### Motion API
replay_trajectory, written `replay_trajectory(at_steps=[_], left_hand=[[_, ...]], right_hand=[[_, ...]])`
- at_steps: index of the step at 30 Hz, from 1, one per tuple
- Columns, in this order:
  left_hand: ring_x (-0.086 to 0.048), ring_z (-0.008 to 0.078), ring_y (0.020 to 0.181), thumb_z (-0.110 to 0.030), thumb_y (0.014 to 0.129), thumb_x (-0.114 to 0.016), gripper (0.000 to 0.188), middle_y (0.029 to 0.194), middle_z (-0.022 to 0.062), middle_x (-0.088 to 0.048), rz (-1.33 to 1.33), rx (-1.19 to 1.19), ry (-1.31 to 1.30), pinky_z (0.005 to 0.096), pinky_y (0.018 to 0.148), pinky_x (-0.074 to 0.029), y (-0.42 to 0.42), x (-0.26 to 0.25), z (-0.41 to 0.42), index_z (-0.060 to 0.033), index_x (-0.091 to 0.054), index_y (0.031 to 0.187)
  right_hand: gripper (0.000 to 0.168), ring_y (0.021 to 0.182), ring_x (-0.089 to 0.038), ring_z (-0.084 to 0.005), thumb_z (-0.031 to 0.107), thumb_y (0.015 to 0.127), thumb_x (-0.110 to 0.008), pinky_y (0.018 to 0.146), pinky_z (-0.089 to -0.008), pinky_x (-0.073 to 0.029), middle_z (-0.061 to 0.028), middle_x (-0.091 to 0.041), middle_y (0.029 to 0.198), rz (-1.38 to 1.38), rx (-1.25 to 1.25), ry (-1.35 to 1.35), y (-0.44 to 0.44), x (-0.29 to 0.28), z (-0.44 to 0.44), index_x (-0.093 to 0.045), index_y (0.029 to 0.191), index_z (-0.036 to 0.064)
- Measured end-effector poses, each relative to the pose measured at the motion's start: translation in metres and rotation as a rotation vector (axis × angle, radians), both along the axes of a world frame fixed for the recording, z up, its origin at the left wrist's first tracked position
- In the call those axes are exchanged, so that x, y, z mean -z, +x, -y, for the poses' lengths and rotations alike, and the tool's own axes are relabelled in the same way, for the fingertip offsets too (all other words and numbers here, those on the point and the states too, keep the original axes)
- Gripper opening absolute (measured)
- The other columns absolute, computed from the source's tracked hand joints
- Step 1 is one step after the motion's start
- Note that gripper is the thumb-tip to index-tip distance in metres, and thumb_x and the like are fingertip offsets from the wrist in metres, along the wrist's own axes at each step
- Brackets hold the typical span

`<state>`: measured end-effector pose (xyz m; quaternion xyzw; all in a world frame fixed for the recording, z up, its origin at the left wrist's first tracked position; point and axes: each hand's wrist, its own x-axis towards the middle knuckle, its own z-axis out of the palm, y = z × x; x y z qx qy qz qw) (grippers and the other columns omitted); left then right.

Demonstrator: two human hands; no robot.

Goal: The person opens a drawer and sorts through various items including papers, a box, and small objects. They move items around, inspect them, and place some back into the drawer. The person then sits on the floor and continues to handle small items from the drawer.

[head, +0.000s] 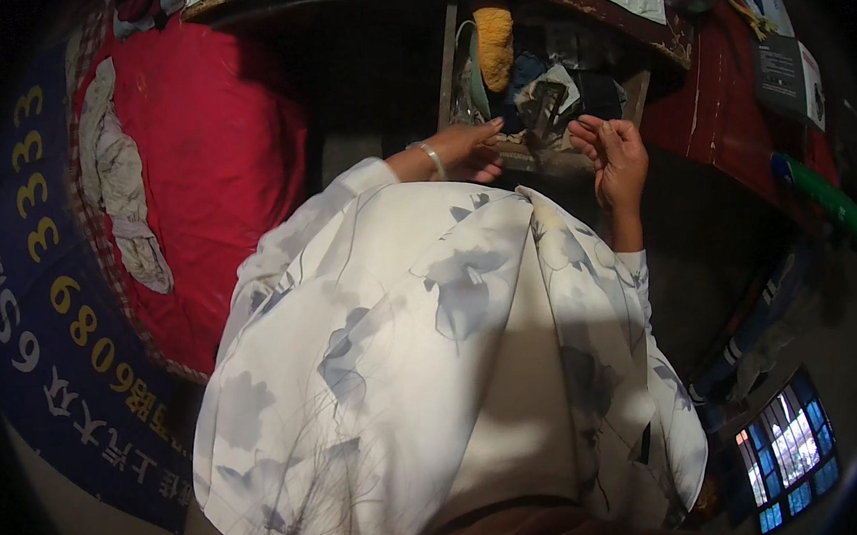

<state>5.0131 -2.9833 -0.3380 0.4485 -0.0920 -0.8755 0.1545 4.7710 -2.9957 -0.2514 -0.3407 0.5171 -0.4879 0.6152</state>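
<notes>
My left hand [470, 153], with a silver bangle [434, 158] at the wrist, hovers at the front left of an open wooden drawer [550, 161]. Its thumb points right, apart from the partly curled fingers, and nothing shows in it. On the drawer's right side my right hand [617, 152] is raised, thumb and fingers drawn together; whether they pinch something tiny cannot be seen. Inside the drawer lie a fuzzy orange-yellow cloth item [495, 49], a crumpled plastic wrapper [549, 98], dark blue fabric [527, 70] and a dark packet [598, 97].
A worn wooden tabletop edge [603, 0] overhangs the drawer. To the left, a red cloth [211, 148] covers a surface bearing a crumpled pale cloth [114, 168]. At right are a red cabinet [690, 119], a printed box [789, 78] and a green cylinder [824, 196].
</notes>
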Motion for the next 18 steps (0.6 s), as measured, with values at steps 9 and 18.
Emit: replay_trajectory(at_steps=[9, 18], left_hand=[[-0.065, 0.0248, 0.096, -0.024, 0.084, -0.072, 0.030, 0.104, 0.0120, -0.065, -0.461, -0.454, 0.055, 0.0390, 0.086, -0.056, -0.058, -0.015, 0.029, -0.0031, -0.059, 0.102], [-0.064, 0.0198, 0.098, -0.015, 0.090, -0.064, 0.016, 0.101, 0.0079, -0.066, -0.347, -0.523, -0.345, 0.0383, 0.084, -0.053, -0.052, -0.047, 0.042, -0.0068, -0.059, 0.102]], right_hand=[[0.012, 0.086, -0.066, -0.0257, 0.016, 0.098, -0.048, 0.075, -0.0375, -0.056, -0.0172, -0.063, 0.098, 0.312, -0.033, -0.053, -0.017, -0.036, -0.040, -0.049, 0.099, 0.004], [0.012, 0.081, -0.065, -0.0228, 0.018, 0.097, -0.052, 0.070, -0.0333, -0.055, -0.0139, -0.064, 0.096, 0.256, 0.256, 0.015, -0.056, -0.016, -0.053, -0.051, 0.099, 0.006]])
